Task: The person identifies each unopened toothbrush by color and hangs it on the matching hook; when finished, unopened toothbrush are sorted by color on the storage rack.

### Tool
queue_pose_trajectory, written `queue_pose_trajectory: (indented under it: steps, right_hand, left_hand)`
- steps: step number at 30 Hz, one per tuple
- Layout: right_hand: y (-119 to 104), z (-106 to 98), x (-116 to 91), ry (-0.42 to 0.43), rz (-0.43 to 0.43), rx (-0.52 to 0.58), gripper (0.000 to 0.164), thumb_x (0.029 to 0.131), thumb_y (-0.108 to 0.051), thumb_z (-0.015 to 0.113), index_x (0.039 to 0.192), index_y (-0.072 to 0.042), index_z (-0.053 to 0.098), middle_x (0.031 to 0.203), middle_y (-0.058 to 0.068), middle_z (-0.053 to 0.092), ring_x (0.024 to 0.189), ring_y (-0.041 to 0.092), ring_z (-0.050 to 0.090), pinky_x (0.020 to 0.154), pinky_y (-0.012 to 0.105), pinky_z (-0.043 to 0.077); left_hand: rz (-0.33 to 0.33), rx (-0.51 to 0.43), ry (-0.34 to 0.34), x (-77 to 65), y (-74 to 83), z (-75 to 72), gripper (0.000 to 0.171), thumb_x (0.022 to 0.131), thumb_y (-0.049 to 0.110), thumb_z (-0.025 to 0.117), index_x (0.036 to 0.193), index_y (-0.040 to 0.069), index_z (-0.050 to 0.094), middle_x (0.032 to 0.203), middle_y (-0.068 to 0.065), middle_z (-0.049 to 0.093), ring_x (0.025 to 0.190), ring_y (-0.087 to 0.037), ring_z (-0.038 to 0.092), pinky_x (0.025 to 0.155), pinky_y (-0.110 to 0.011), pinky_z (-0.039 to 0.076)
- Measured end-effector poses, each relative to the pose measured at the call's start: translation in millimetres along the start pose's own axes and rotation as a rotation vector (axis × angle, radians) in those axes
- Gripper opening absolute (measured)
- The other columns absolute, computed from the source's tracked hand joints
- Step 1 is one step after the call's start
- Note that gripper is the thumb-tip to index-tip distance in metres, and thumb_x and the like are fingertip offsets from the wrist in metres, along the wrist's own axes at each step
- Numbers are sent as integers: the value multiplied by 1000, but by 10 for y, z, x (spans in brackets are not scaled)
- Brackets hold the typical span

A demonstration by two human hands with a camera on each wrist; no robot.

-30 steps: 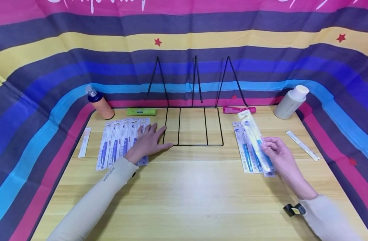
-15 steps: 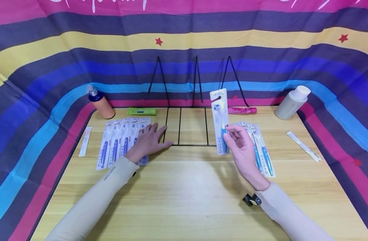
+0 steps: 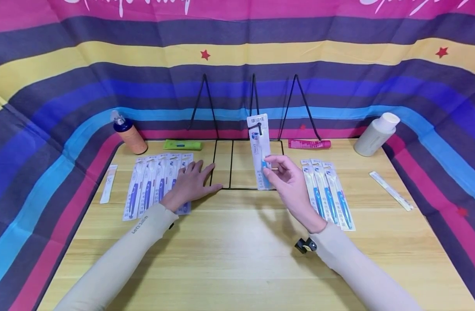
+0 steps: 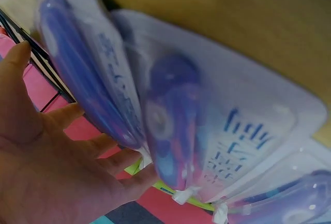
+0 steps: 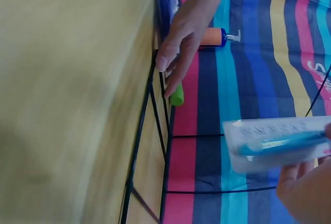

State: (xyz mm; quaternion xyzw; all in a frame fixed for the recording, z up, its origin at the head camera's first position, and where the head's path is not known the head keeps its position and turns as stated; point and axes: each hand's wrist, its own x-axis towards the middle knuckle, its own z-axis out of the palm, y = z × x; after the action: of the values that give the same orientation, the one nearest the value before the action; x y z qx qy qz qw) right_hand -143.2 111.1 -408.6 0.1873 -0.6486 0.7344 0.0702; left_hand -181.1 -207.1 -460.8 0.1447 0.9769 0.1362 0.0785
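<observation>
My right hand (image 3: 287,183) pinches a packaged toothbrush (image 3: 261,149) with a blue handle, upright, by its lower right edge. The pack stands in front of the middle prong of a black wire rack (image 3: 231,166); a dark line crosses its hanging hole, and I cannot tell whether the prong passes through. In the right wrist view the same toothbrush pack (image 5: 279,142) shows blue handle and white card. My left hand (image 3: 191,183) lies with spread fingers at the rack's left edge, over part of a row of packaged purple toothbrushes (image 3: 147,188).
More packaged blue toothbrushes (image 3: 327,194) lie right of the rack. Behind are a green tube (image 3: 182,144), a pink tube (image 3: 309,144), an orange pump bottle (image 3: 132,138) and a white-capped bottle (image 3: 376,134). Slim white packets (image 3: 108,184) lie at both sides. A striped cloth hangs behind.
My right hand has lifted the blue toothbrush pack off the right-hand group and carried it left to the rack's middle prong, turning it upright. The left hand has stayed in place.
</observation>
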Motion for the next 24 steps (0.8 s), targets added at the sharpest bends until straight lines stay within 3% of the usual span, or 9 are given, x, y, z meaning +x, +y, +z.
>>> queue_pose_trajectory:
  steps: [9, 14, 19, 24]
  right_hand:
    - [149, 112, 428, -23, 47, 3, 43, 100, -3, 74, 142, -3, 64, 143, 10, 63, 125, 31, 60, 105, 40, 50]
    - [266, 131, 765, -20, 71, 29, 48, 101, -5, 73, 146, -2, 59, 142, 15, 63, 128, 36, 60, 105, 41, 52]
    - [360, 128, 1072, 15, 87, 2, 47, 101, -5, 74, 146, -5, 61, 143, 13, 64, 133, 29, 59, 108, 39, 48]
    - [430, 132, 1284, 37, 89, 5, 47, 100, -2, 74, 146, -2, 62, 138, 12, 64, 128, 26, 59, 102, 35, 48]
  left_hand:
    - [4, 14, 6, 9, -23, 24, 93, 101, 71, 61, 172, 16, 36, 173, -30, 26, 157, -55, 23, 119, -80, 20]
    - [-1, 18, 8, 1, -28, 28, 93, 102, 71, 61, 172, 16, 35, 174, -30, 25, 158, -55, 23, 119, -80, 19]
    - [5, 19, 5, -2, -18, 30, 93, 102, 71, 60, 173, 16, 35, 174, -30, 25, 157, -56, 23, 119, -79, 20]
    - [7, 25, 7, -9, -22, 37, 93, 102, 72, 60, 173, 16, 35, 174, -29, 26, 157, -55, 23, 120, -78, 21]
